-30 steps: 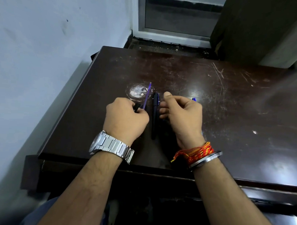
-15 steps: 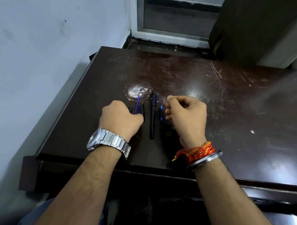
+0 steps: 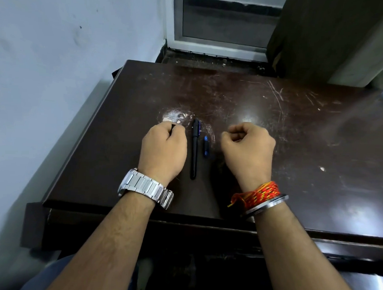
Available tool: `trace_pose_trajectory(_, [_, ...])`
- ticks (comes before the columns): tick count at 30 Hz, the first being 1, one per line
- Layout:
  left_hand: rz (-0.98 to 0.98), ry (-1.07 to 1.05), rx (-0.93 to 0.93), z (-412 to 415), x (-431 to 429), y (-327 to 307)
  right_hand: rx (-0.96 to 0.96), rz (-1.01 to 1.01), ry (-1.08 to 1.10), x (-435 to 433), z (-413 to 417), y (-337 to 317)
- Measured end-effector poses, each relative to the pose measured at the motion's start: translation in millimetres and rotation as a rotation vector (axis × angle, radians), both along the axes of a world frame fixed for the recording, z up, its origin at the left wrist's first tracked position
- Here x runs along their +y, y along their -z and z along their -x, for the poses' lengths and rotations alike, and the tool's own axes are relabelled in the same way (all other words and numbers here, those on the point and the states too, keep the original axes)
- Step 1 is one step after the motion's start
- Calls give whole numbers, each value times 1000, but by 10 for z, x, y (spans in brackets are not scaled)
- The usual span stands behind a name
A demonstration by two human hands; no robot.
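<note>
A black pen (image 3: 194,151) lies lengthwise on the dark brown table (image 3: 296,138), between my two hands. Just to its right is a short blue pen piece (image 3: 206,146). My left hand (image 3: 164,149), with a steel watch on the wrist, rests knuckles-up left of the pen. Its fingers are curled round a small black pen part (image 3: 173,127), whose tip pokes out at the top. My right hand (image 3: 249,147), with red threads and a steel bangle on the wrist, is a loose fist right of the blue piece, with nothing visible in it.
A pale worn patch (image 3: 174,117) marks the table just beyond my left hand. The blue-grey wall (image 3: 57,73) runs close along the table's left edge. A window frame (image 3: 212,40) and a dark curtain (image 3: 322,36) stand behind it.
The purple refill seen by my left hand is out of sight now. My right hand has drawn away to the right, leaving the blue piece on the table beside the black pen.
</note>
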State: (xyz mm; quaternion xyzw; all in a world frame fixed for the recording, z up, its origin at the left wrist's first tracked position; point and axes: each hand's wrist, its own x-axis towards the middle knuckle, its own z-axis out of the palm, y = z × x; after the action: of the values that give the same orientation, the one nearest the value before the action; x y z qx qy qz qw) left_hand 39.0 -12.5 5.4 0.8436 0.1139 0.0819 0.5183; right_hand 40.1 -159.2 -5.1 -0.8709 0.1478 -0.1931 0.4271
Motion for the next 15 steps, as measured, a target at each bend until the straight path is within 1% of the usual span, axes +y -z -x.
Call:
trace_pose_trajectory(2, [135,46,38,-11,-21,37,15,57,19,-87,-6,-4])
trace_pose_trajectory(3, [171,68,54,-15,-24,56,23,84,33,-124,-8,-9])
trace_pose_trajectory(5, [204,90,76,-14,-15,78,57,121,63,-192,-15,-16])
trace_pose_trajectory(7, [241,96,60,-4,-8,86,128,137,80,-249,-31,-10])
trace_pose_trajectory(11, [265,75,-21,4,-24,79,253,208,69,-278,-41,24])
trace_pose_trajectory(15, [233,80,-51,22,-50,91,271,229,49,-243,-45,27])
